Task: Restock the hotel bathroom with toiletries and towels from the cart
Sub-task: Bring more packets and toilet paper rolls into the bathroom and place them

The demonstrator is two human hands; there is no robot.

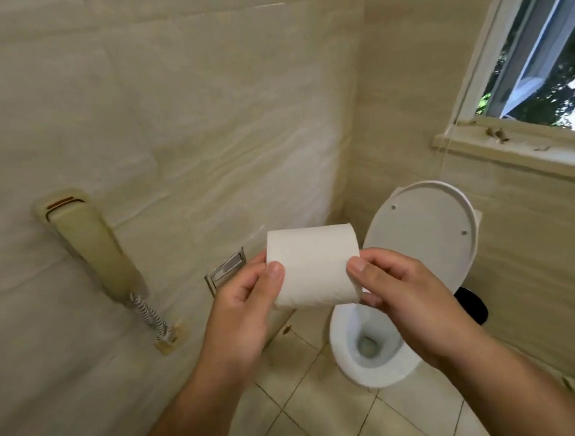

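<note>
Now the left hand and right hand each pinch one end of the roll, held in the air near the holder and partly over the open toilet, so a loose grip may drop it into the water.

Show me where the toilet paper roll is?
Middle of the head view: the toilet paper roll is held by the left hand and right hand, before the open toilet, right of the metal wall holder.
</note>
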